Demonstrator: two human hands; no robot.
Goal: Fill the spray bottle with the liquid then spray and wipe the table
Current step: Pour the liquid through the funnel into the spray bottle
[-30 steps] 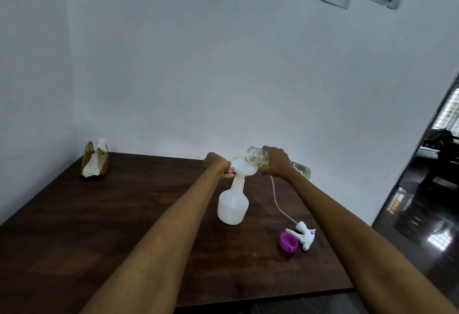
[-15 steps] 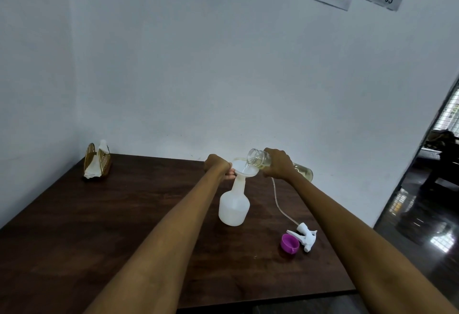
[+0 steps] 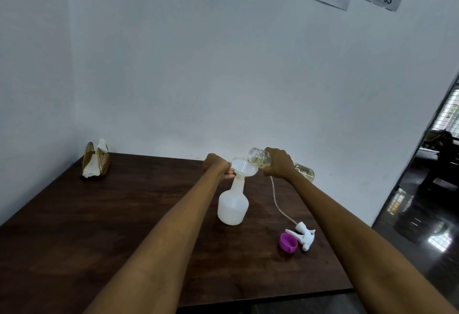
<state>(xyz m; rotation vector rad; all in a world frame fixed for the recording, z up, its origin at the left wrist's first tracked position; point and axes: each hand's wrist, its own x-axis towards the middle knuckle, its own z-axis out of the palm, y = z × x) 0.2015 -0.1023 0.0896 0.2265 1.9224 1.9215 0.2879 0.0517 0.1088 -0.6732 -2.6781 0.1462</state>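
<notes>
Pouring liquid via funnel into spray bottle.
L hand (image 3: 216, 163) grip pinches funnel (image 3: 244, 167) rim on spray bottle (image 3: 232, 206) mid-bench (image 3: 99, 226); R hand (image 3: 278, 163) grip wraps tilted glass bottle (image 3: 259, 157). Keep mouth over funnel centre, pour slow, funnel steady; trigger head (image 3: 304, 235) lies nearby.

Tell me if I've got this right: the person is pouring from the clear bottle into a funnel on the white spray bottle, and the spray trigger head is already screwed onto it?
Not quite. The head view shows the spray trigger head lying on the table beside a purple cap, not screwed on. The rest holds: the right hand tips the clear bottle over the funnel in the white spray bottle, which the left hand steadies.
</notes>
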